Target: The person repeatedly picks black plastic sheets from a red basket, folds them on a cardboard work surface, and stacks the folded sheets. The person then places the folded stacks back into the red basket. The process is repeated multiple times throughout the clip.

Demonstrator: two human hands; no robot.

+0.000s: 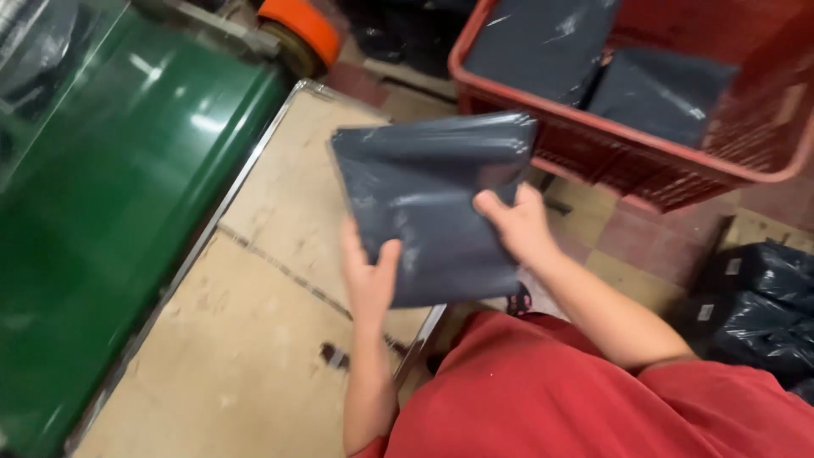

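A flat dark grey plastic mailer bag (428, 191) is held up over the edge of a beige worktable (246, 339). My left hand (369, 276) grips its lower left edge, thumb on the front. My right hand (517, 222) pinches its right edge, and the top right corner folds over. My red shirt (551, 399) fills the lower right.
A green conveyor belt (119, 195) runs along the table's left side, with an orange roller (301, 30) at its far end. A red plastic crate (644, 161) at the upper right holds more grey bags. Black wrapped parcels (763, 305) lie on the tiled floor at right.
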